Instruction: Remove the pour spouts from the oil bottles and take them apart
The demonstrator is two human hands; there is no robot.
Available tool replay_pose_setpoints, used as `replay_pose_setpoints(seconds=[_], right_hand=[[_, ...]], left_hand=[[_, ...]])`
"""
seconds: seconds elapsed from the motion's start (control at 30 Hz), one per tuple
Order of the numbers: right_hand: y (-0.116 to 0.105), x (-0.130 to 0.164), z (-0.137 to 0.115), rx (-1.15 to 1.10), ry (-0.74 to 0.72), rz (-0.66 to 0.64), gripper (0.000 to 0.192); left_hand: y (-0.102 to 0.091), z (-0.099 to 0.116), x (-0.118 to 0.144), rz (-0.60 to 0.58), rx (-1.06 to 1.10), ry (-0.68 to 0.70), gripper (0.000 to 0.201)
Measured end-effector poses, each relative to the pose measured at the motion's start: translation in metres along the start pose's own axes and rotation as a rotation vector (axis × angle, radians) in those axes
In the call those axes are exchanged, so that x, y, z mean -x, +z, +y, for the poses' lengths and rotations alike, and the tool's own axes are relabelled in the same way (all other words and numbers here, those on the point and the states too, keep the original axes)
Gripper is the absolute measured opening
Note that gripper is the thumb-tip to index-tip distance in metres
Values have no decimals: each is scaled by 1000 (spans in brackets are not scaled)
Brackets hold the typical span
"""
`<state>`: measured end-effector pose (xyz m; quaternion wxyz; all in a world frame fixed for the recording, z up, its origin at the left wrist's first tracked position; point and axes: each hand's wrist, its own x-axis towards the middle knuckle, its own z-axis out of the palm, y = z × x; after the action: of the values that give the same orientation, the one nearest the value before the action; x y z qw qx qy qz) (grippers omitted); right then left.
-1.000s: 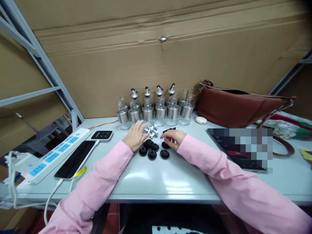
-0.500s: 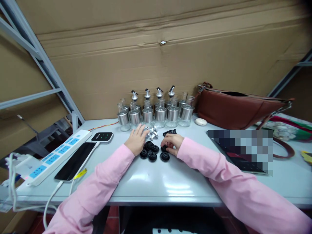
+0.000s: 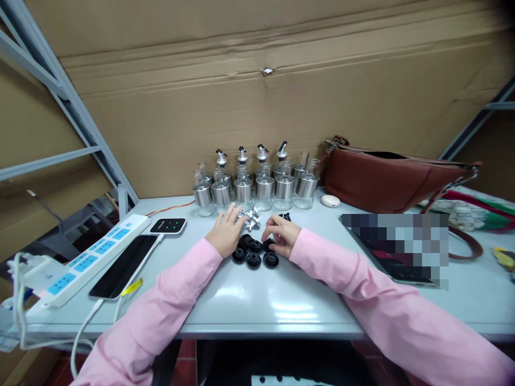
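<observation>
Since half a second ago the right hand (image 3: 282, 235) has crept toward 9 o'clock, closer over the black round rubber stoppers (image 3: 253, 252), while the left hand (image 3: 227, 234) has hardly shifted. Both hands rest on the pale grey surface (image 3: 249, 300), sleeves in pink cloth.

The left hand lies flat with its fingers (image 3: 232, 213) spread apart, their tips reaching the small heap of shiny silver metal pourer spouts (image 3: 250, 217) at its 1 o'clock. The right hand is curled, thumb and forefinger drawn together over a stopper at the 3 o'clock edge of the cluster; whether they truly pinch it I cannot tell. The stoppers sit between the two hands, about seven of them, touching one another. A few small black parts (image 3: 285, 216) lie just beyond the right hand at 12 o'clock.

Behind, at 12 o'clock, stand two rows of clear glass bottles with brushed steel sleeves (image 3: 257, 185); four in the back row carry spouts. A brown leather bag (image 3: 386, 177) lies at 2 o'clock, with a small white oval case (image 3: 330, 200) just beside it. At 9 o'clock sit a black box with green lights (image 3: 168, 225), its white lettering too small to read, a dark-screened phone (image 3: 124, 264) on a white cable, and a white power strip with blue sockets (image 3: 80, 257). A blurred-out tablet (image 3: 396, 244) lies at 3 o'clock.
</observation>
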<state>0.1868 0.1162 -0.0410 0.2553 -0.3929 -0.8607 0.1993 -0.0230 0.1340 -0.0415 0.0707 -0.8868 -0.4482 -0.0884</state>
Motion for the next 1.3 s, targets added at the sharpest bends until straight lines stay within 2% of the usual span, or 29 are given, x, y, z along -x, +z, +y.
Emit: replay_pose_setpoints(seconds=[0.17, 0.37, 0.6, 0.83, 1.03, 1.17, 1.3], right_hand=[[-14, 2, -1, -42, 5, -13, 16], [-21, 4, -4, -91, 64, -21, 45], [-17, 4, -3, 1, 72, -111, 40], [-11, 1, -2, -3, 60, -110, 36], [-12, 2, -2, -4, 41, -108, 39], [-16, 2, -3, -43, 99, -51, 39], [-20, 1, -9, -210, 202, 34, 35]], left_hand=[[-3, -4, -1, 75, 21, 14, 47], [-13, -2, -3, 238, 88, 107, 34], [-11, 1, -3, 187, 94, 115, 30], [-5, 2, -5, 143, 120, 91, 28], [-10, 2, -4, 132, 148, 112, 28], [-14, 0, -6, 198, 144, 140, 29], [-18, -9, -11, 373, 178, 136, 25]])
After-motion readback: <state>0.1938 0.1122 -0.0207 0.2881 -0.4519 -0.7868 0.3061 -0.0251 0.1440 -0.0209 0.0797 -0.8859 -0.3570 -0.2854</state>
